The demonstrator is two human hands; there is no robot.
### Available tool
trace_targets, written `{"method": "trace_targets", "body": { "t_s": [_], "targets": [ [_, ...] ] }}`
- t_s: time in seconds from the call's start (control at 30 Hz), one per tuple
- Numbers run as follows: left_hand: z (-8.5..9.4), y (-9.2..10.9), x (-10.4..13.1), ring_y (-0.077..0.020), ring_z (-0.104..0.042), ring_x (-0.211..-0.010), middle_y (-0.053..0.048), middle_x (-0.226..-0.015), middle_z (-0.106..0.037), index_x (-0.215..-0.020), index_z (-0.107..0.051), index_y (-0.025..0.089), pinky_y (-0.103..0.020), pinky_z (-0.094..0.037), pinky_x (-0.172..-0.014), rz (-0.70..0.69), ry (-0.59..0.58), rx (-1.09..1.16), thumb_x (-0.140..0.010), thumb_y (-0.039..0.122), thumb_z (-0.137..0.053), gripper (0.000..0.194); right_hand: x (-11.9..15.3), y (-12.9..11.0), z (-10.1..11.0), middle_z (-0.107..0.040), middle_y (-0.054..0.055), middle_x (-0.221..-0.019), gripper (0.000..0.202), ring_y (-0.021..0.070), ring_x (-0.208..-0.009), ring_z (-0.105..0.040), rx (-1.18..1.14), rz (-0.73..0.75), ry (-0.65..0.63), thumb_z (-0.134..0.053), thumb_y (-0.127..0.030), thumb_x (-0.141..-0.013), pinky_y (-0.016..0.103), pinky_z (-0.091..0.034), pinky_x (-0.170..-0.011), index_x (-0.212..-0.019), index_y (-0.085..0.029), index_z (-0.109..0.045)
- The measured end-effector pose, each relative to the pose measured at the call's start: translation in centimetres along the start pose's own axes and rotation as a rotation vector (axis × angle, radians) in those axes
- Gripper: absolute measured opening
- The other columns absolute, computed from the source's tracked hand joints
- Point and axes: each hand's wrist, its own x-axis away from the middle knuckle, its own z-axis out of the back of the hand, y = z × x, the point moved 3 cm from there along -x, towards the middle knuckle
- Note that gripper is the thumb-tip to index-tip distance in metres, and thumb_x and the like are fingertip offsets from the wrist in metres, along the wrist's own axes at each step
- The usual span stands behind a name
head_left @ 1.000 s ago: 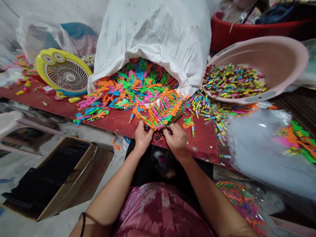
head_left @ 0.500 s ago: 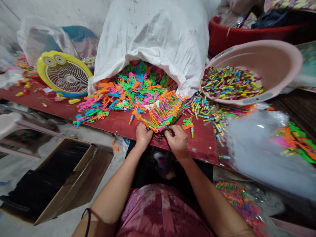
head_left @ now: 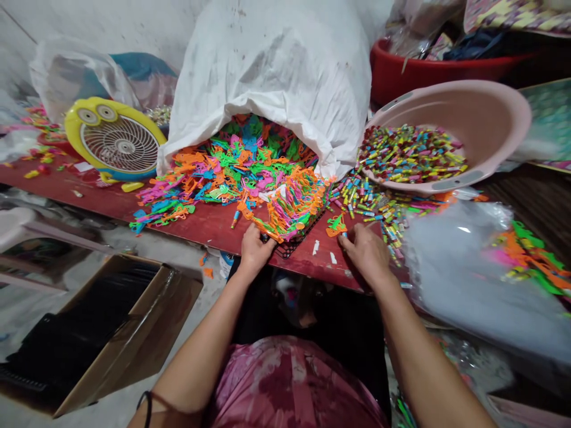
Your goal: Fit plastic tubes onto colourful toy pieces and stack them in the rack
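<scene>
My left hand (head_left: 257,251) is closed on the near left corner of a black plastic grid rack (head_left: 285,249) at the table's front edge. Rows of orange, green and pink plastic pieces (head_left: 297,205) fill most of the rack. To the right, my right hand (head_left: 368,252) is low over the table with thumb and index finger together at a small coloured tube, mostly hidden by the fingertips. Just beyond those fingertips lies an orange and green plastic piece (head_left: 336,226). Two white scraps (head_left: 316,246) lie between the rack and my right hand.
Behind the rack, a big white sack (head_left: 276,65) spills loose plastic pieces (head_left: 223,169). A pink basin (head_left: 495,128) of small striped tubes (head_left: 414,154) tips toward the red table (head_left: 214,229). A yellow fan (head_left: 120,142) stands left; clear plastic bags (head_left: 464,267) lie right. Below is a cardboard box (head_left: 129,345).
My right hand has left the rack's near edge and moved right to the small tube beside the loose orange and green piece. My left hand stays at the rack.
</scene>
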Motion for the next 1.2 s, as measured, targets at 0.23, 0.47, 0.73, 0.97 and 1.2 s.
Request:
{"method": "trace_targets", "body": {
  "t_s": [0.23, 0.47, 0.73, 0.97, 1.2],
  "targets": [
    [0.8, 0.5, 1.2, -0.0168, -0.060, -0.089, -0.004, -0.098, -0.065, -0.103, -0.068, 0.018, -0.028, -0.049, -0.081, -0.025, 0.145, 0.147, -0.082, 0.027, -0.065, 0.022, -1.9, 0.2, -0.3, -0.068, 0.008, -0.080, 0.013, 0.0218, -0.074, -0.061, 0.068, -0.005, -0.232, -0.060, -0.032, -0.084, 0.029, -0.030, -0.059, -0.084, -0.019, -0.063],
    [0.9, 1.0, 1.6, -0.0152, -0.057, -0.082, -0.002, -0.088, -0.061, -0.109, -0.067, 0.020, -0.027, -0.046, -0.077, -0.063, 0.187, 0.160, -0.088, 0.028, -0.061, 0.024, 0.0, -0.5, 1.1, -0.066, 0.010, -0.095, 0.016, 0.0228, -0.083, -0.062, -0.053, 0.097, -0.060, -0.057, -0.027, -0.086, 0.031, -0.039, -0.068, -0.095, -0.017, -0.064],
    [0.7, 0.8, 1.8, -0.0173, -0.061, -0.089, -0.004, -0.094, -0.065, -0.087, -0.063, 0.018, -0.029, -0.048, -0.082, -0.039, 0.147, 0.153, -0.088, 0.026, -0.059, 0.009, 0.4, -9.3, 7.5, -0.065, 0.003, -0.086, 0.016, 0.0166, -0.082, -0.059, -0.573, 0.509, 0.158, -0.054, -0.027, -0.095, 0.029, -0.042, -0.076, -0.093, -0.021, -0.069],
    [0.0, 0.8, 2.2, -0.0186, -0.064, -0.100, -0.010, -0.117, -0.063, -0.132, -0.048, 0.019, -0.032, -0.053, -0.089, 0.029, 0.242, 0.405, -0.086, 0.028, -0.063, 0.049, -2.6, -16.0, 7.3, -0.065, 0.004, -0.080, 0.018, 0.0200, -0.084, -0.055, -0.063, 0.789, -0.012, -0.063, -0.029, -0.089, 0.034, -0.028, -0.077, -0.075, -0.019, -0.068],
    [1.3, 1.2, 2.2, -0.0201, -0.062, -0.109, -0.009, -0.119, -0.065, -0.127, -0.058, 0.022, -0.034, -0.050, -0.096, -0.141, 0.230, 0.227, -0.090, 0.021, -0.058, 0.036, -1.9, -17.5, 5.7, -0.066, 0.003, -0.078, 0.021, 0.0177, -0.077, -0.054, 0.032, 0.679, -0.044, -0.059, -0.022, -0.090, 0.034, -0.023, -0.073, -0.071, -0.018, -0.066]
  ]
}}
